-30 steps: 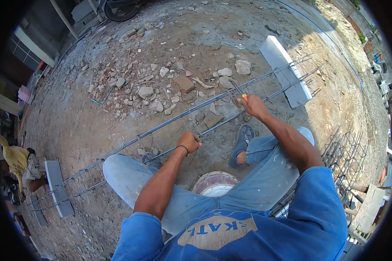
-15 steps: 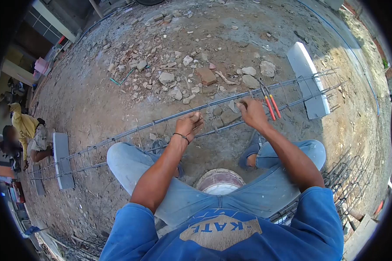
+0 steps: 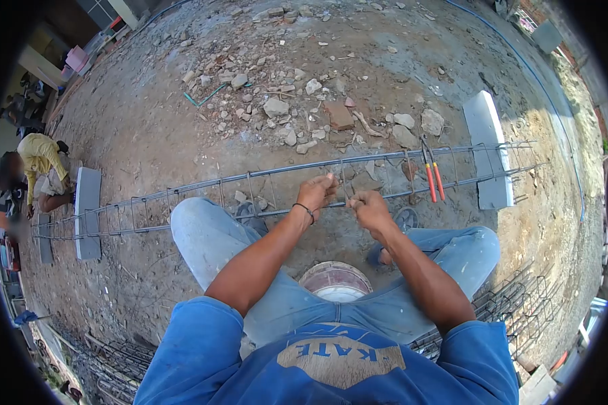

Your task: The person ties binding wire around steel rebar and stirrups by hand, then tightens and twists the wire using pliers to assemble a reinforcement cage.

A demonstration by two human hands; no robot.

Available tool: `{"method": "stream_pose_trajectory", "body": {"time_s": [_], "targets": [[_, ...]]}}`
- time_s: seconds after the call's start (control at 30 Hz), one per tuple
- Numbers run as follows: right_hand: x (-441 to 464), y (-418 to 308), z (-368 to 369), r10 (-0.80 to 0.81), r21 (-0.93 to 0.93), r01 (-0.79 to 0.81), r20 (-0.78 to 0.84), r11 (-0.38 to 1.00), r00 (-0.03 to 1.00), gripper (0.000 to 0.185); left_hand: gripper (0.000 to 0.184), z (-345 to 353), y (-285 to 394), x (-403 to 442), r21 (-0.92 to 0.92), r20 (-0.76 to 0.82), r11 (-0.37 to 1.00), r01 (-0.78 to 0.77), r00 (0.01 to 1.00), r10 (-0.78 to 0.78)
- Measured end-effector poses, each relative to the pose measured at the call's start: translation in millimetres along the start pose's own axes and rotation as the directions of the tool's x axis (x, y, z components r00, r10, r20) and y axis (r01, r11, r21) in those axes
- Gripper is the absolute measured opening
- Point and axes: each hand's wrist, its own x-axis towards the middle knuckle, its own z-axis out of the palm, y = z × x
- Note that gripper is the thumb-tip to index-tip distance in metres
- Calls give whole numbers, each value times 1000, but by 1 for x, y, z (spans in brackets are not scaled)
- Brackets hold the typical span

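Observation:
A long rebar cage (image 3: pixel 284 169) with thin square stirrups runs across in front of my knees. My left hand (image 3: pixel 317 193) is over the middle of the cage, fingers curled together. Just to its right, my right hand (image 3: pixel 369 209) is closed in a pinch beside a stirrup, at the near bar. Whatever either hand grips is too small or hidden to make out. Red-handled pliers (image 3: pixel 434 177) hang on the far bar, right of my right hand.
Pale blocks prop the cage at the right (image 3: pixel 488 152) and left (image 3: pixel 88 212). An upturned bucket (image 3: pixel 336 278) is between my legs. Rubble and a broken brick (image 3: pixel 338 115) lie beyond the cage. A person in yellow (image 3: pixel 42 155) crouches far left. More stirrups (image 3: pixel 520 304) lie right.
My right hand has moved left and closer to me, ending up beside my left hand. My left hand stays at nearly the same part of the cage. The view has turned slightly.

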Motion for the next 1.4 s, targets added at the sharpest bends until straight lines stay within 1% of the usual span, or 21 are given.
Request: {"method": "stream_pose_trajectory", "body": {"time_s": [0.03, 0.1, 0.13, 0.2, 0.3, 0.37, 0.43, 0.47, 0.53, 0.6, 0.73, 0.8, 0.83, 0.9, 0.97, 1.03, 1.13, 1.2, 1.3, 1.37, 1.4], "targets": [[0, -1, 1, 3, -6, -3, -4, 1000, 1000, 15, 34, -2, 0, 3, -60, -91, 998, 24, 995, -29], [1, -3, 10, 117, 14, -118, 57, 993, 992, 17, 36, -7, 1, 10, -129, -129, 990, 47, 990, -64], [4, -2, 15, 120, 9, -121, 56, 993, 991, 17, 38, -7, 1, 13, -193, -171, 979, 66, 980, -100], [22, 6, 28, 227, 170, -224, 2, 960, 974, 20, 37, -5, -1, 22, -254, -184, 965, 69, 976, -119], [62, 32, 40, 173, 109, -163, -90, 981, 981, 19, 34, -4, -9, 46, -346, -163, 935, 71, 978, -134], [67, 16, 41, 177, 123, -166, -87, 978, 980, 20, 32, 1, -7, 53, -385, -132, 920, 73, 982, -133], [76, 10, 46, 183, 138, -170, -83, 976, 980, 21, 22, 7, -5, 60, -420, -113, 907, 27, 990, -82], [83, 12, 49, 166, 141, -148, -125, 979, 978, 21, 22, 8, -3, 66, -422, -111, 906, 28, 990, -83], [95, 16, 54, 152, 140, -129, -167, 982, 974, 21, 15, 9, 1, 77, -547, -148, 833, 80, 970, -191], [105, 22, 58, 20, -39, -33, -295, 999, 955, 23, 14, 10, 1, 85, -579, -161, 811, 79, 965, -209], [103, 3, 51, 62, -130, -104, -288, 986, 956, 21, 13, 8, 1, 101, -600, -158, 792, 115, 953, -258], [100, 5, 44, -34, -377, -33, -172, 925, 985, 15, 12, 7, -1, 106, -625, -149, 773, 114, 954, -261], [91, -1, 41, -27, -381, -40, -167, 924, 986, 15, 11, 8, -2, 107, -646, -137, 755, 113, 956, -260], [75, -17, 34, -297, -621, 163, -117, 767, 948, 12, 8, 7, -2, 109, -636, -150, 763, 111, 953, -264], [76, -16, 36, -265, -614, 129, -137, 779, 954, 13, 6, 11, 0, 108, -625, -163, 773, 109, 950, -266], [77, -16, 40, -233, -600, 93, -160, 795, 959, 14, 8, 15, 0, 106, -672, -206, 738, 54, 944, -257], [79, -24, 43, -231, -645, 71, -167, 761, 959, 16, 10, 20, -1, 107, -661, -258, 750, -11, 942, -213], [77, -40, 39, -142, -575, 20, -168, 818, 976, 20, 10, 18, 0, 108, -624, -245, 781, 22, 944, -223], [92, -26, 40, -187, -524, 57, -200, 850, 962, 18, 10, 15, 1, 109, -586, -202, 808, 56, 956, -212], [91, -27, 38, -176, -545, 41, -198, 837, 964, 19, 10, 13, 0, 111, -583, -168, 810, 63, 966, -196], [91, -27, 37, -164, -568, 24, -195, 823, 967, 19, 8, 12, 0, 113, -589, -173, 802, 99, 954, -245]]}}
